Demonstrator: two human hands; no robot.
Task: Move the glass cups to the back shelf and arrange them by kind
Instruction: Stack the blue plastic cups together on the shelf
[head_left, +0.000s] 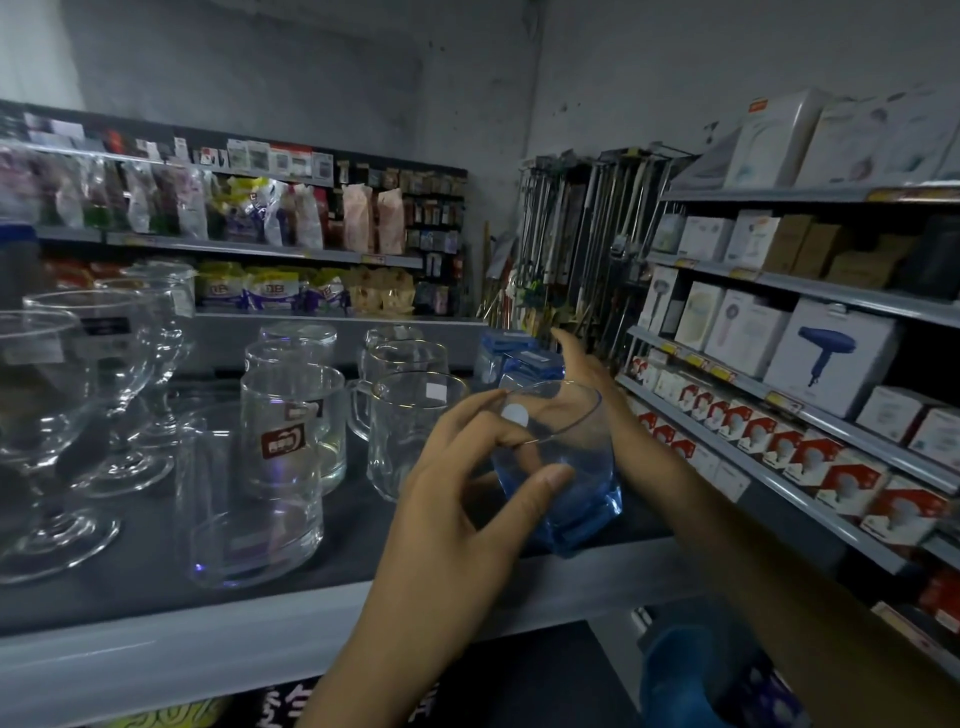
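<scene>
Head view: the left hand (467, 467) pinches the blue glass (571, 499) at its rim, thumb on the side, low over the shelf (337, 530) at its front right. The right hand (576, 364), fingers straight, reaches the blue glasses (514, 358) behind. Best to level it first, then set it beside those, clear of the mugs (410, 431). Its axis leans, mouth up and towards the camera

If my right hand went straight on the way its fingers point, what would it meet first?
Probably the blue glasses farther back: the right hand points its straight fingers at them from close by. Depth is unclear, so it might pass beside them toward the hanging tools.
</scene>
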